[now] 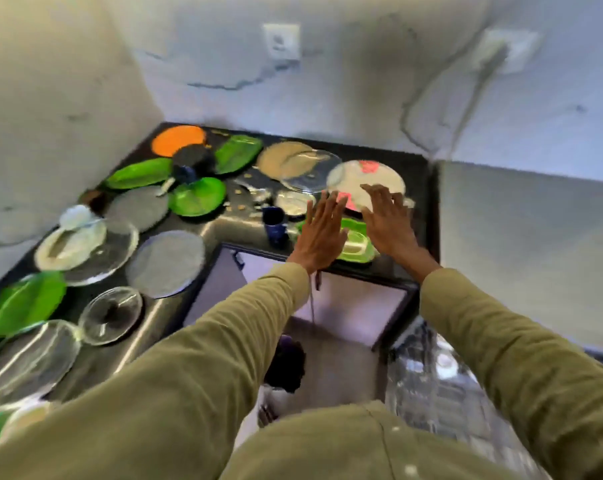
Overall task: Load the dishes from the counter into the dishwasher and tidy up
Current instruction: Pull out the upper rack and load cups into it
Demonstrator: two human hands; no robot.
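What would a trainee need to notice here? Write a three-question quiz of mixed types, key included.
1. True or false: both hands, the left hand and the right hand, are open and hold nothing.
2. Which dish do both hands reach toward? A) orange plate B) white plate with pink marks C) blue cup
3. Fill in: the blue cup stands near the counter edge, to the ______ of the left hand.

Key
1. True: fingers are straight and spread.
2. B: the fingertips overlap its near rim; contact cannot be told.
3. left
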